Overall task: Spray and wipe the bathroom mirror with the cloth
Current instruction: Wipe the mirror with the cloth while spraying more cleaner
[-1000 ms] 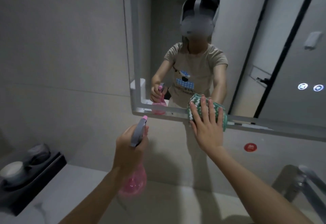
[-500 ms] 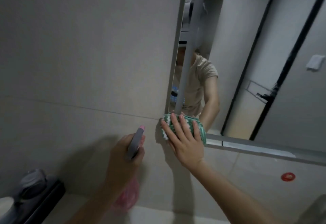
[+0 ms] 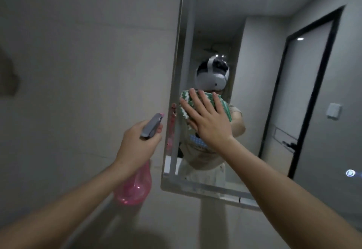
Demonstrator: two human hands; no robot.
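Against the mirror (image 3: 254, 111) near its left edge, my right hand (image 3: 207, 123) presses the green cloth (image 3: 185, 101), fingers (image 3: 195, 101) spread flat for wiping pressure. Left hand (image 3: 137, 146) grips the pink spray bottle (image 3: 135, 188) clear of the glass, ready to respray.

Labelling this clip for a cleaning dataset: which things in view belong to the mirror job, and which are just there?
In use: cloth under right hand; mirror; pink spray bottle in left hand.
Just there: tiled wall; reflected door.

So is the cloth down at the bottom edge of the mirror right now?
No, the right hand presses the cloth flat on the mirror well above its bottom edge.
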